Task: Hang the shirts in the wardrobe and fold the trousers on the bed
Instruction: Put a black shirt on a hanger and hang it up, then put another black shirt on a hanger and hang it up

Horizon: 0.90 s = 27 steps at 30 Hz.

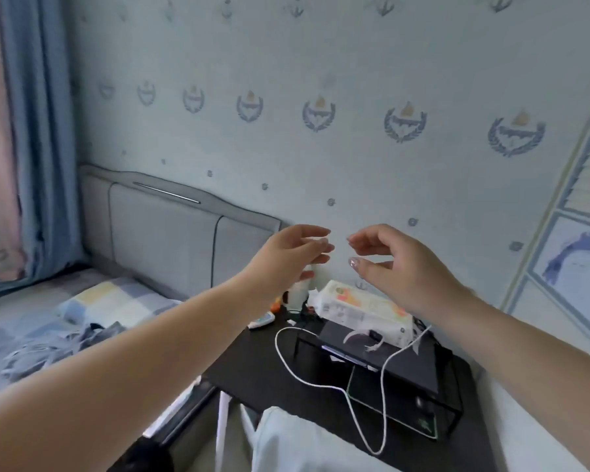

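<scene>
Both hands raised, empty — fingers loosely spread.
Left hand and right hand hover above the nightstand; crumpled clothes lie on the bed — lower left, well apart.

Head camera, one wide-angle view, looking forward and slightly down from standing height.

It faces a patterned wall that fills the frame from 10 to 2 o'clock, with edges bowed by the lens. Both forearms reach in from the lower corners, the left hand and right hand meeting near centre, close to the lens. A black bedside table sits just below at 6 o'clock, the bed and headboard at 8 to 9, a curtain at 10, a wardrobe door at 3. No second view shares the scene.
</scene>
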Each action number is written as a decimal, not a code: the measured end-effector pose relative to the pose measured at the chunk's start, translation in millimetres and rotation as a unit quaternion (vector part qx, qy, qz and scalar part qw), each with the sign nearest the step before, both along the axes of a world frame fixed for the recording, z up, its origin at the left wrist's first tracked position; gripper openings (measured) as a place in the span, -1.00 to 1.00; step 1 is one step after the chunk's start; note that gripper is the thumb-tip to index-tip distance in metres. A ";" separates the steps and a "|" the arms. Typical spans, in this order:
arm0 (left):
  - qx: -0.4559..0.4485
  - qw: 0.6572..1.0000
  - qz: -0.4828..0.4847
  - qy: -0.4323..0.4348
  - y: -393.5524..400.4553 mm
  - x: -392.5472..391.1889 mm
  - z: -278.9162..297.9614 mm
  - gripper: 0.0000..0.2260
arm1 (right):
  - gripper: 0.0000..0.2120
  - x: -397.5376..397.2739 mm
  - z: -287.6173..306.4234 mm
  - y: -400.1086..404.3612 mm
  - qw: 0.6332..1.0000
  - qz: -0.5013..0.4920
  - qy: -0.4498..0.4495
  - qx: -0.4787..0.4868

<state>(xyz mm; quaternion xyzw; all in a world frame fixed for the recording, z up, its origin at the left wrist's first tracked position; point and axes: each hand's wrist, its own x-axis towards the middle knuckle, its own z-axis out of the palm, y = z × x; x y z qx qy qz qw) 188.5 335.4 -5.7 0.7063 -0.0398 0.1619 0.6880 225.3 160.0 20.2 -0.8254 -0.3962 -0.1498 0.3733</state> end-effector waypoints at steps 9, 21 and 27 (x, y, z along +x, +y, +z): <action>0.021 0.978 0.197 0.067 230.1 -139.9 -43.1 -0.86 | -0.78 -69.2 -58.4 255.4 0.984 0.167 0.058 -0.004; -0.077 0.888 0.435 0.124 446.2 -338.0 -121.0 -0.88 | -0.79 -167.4 -141.4 515.6 0.920 0.352 0.128 -0.112; -0.118 0.832 0.514 0.174 510.9 -402.9 -171.8 -0.87 | -0.82 -199.4 -185.1 613.7 0.880 0.424 0.146 -0.154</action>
